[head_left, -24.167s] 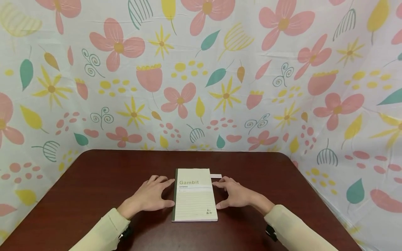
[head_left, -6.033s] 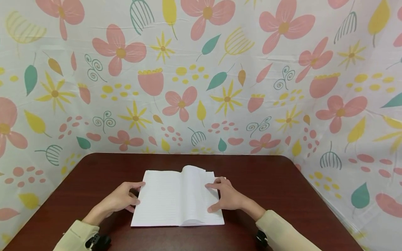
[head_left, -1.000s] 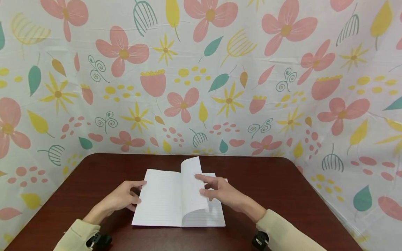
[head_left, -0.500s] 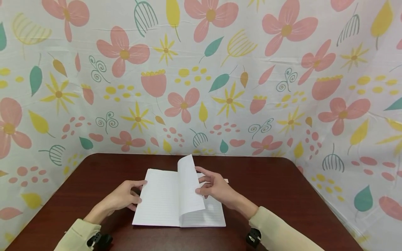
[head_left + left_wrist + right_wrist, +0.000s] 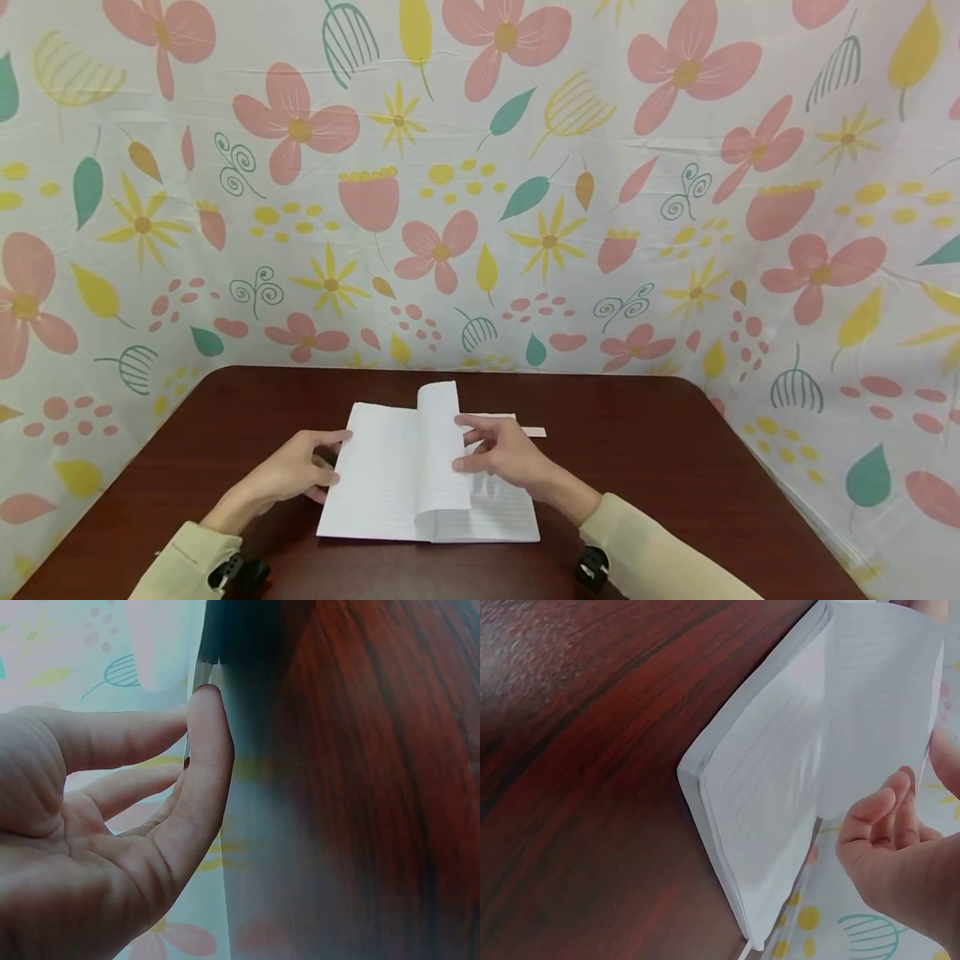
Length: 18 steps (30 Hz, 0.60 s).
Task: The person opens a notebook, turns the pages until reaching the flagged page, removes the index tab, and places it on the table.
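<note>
An open notebook [image 5: 375, 475] with lined white pages lies on the table. At its left edge my left hand [image 5: 288, 471] pinches the cover and pages; in the left wrist view the thumb and fingers [image 5: 204, 750] meet on that thin edge. A page [image 5: 441, 458] stands raised and curved toward the left over the right half. My right hand [image 5: 506, 454] holds this page by its free edge between thumb and fingers. The right wrist view shows the lifted page [image 5: 877, 697] above the lined right-hand pages [image 5: 757, 787].
The dark red-brown table [image 5: 622, 442] extends around the notebook. A small white strip [image 5: 535, 432] sticks out past the notebook's right edge. Behind the table hangs a floral curtain [image 5: 480, 208]. Each wrist wears a black device [image 5: 592, 568].
The notebook, closed with its cover up in the oldest frame, lies open. Over the last second my right hand has moved left with the raised page. My left hand has stayed in place.
</note>
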Tool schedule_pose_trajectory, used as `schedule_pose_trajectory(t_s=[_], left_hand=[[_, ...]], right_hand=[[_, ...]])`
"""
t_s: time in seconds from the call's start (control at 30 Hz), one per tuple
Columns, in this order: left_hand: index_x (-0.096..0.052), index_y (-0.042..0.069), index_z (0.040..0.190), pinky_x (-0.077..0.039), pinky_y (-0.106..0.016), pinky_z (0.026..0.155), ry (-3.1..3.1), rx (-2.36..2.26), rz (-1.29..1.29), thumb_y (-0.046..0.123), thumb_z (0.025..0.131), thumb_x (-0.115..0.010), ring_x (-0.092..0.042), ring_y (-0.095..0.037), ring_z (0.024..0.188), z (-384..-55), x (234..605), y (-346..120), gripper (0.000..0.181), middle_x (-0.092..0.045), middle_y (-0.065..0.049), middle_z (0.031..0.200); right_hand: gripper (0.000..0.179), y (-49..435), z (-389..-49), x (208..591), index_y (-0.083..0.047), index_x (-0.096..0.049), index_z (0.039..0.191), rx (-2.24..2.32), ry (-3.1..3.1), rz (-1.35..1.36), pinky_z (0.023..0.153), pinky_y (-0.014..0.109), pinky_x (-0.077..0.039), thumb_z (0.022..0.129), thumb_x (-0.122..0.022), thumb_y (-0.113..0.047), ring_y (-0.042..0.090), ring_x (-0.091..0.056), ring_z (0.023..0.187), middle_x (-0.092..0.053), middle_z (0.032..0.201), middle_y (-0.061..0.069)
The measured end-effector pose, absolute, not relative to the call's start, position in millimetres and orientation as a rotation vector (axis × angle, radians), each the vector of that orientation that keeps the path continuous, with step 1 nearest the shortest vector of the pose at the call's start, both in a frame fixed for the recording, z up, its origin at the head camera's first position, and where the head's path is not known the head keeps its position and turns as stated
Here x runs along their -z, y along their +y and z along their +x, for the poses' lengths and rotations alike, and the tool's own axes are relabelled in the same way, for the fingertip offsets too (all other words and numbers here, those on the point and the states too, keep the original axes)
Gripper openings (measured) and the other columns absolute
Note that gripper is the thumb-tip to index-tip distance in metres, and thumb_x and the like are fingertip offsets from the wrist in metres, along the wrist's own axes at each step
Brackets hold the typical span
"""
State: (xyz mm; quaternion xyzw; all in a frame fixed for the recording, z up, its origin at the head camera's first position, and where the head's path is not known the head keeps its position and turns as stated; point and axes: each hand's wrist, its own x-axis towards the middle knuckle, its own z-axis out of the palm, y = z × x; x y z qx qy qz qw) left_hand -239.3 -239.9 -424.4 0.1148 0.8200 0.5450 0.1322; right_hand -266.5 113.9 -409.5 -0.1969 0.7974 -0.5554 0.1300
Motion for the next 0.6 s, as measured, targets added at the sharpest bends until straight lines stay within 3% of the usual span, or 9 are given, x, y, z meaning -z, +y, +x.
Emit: schedule_pose_trajectory(t_s=[0.37,0.6], left_hand=[[-0.042,-0.017,0.151,-0.063,-0.047,0.065,2.384,-1.583,0.331,-0.014,0.09,-0.068,-0.068,-0.03,0.08,-239,423,-239,0.066,-0.052,-0.024,0.119],[-0.042,-0.017,0.151,-0.063,-0.048,0.065,2.39,-1.586,0.334,-0.015,0.089,-0.068,-0.068,-0.03,0.081,-239,422,-239,0.067,-0.052,-0.024,0.118]], right_hand=[[0.073,97,-267,414,-0.004,-0.057,0.151,1.634,2.285,-0.603,0.063,0.027,-0.047,0.086,-0.088,-0.011,0.015,-0.058,0.076,-0.067,0.11,0.009],[0.078,86,-266,414,-0.007,-0.055,0.154,1.597,2.33,-0.588,0.064,0.027,-0.047,0.084,-0.089,-0.012,0.016,-0.056,0.078,-0.063,0.131,0.011]])
